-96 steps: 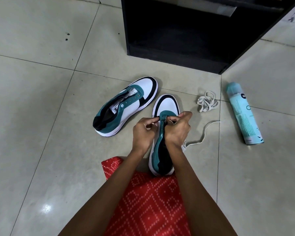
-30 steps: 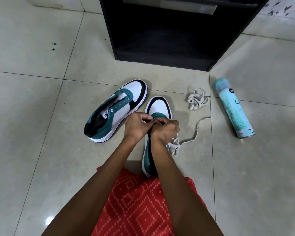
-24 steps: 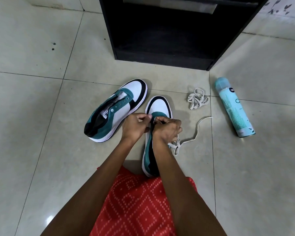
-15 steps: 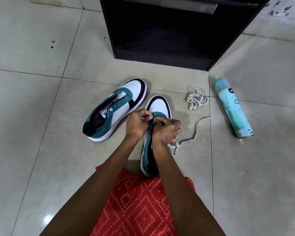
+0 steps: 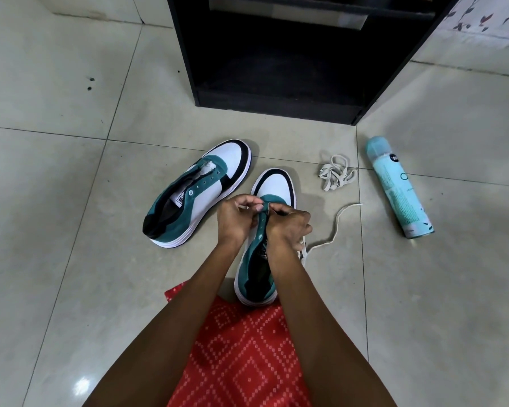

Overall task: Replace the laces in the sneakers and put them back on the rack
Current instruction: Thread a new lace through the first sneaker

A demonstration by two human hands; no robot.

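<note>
Two white, teal and black sneakers lie on the tiled floor. The near sneaker [image 5: 276,186] points away from me, and both hands work at its front eyelets. My left hand [image 5: 237,215] pinches the left eyelet flap. My right hand [image 5: 288,224] pinches the cream lace [image 5: 335,224] at the right flap; the lace's loose end trails off to the right. The other sneaker [image 5: 200,192] lies unlaced to the left, tipped on its side. A bunched second lace [image 5: 337,171] sits beyond the near shoe.
A black shoe rack [image 5: 276,54] stands open just ahead on the floor. A pale blue spray can [image 5: 397,186] lies on its side at the right. My red patterned garment [image 5: 241,356] covers my lap below the hands.
The hands stay at the near sneaker's front eyelets with small finger movements. The view has shifted slightly; shoes, laces and can have not moved.
</note>
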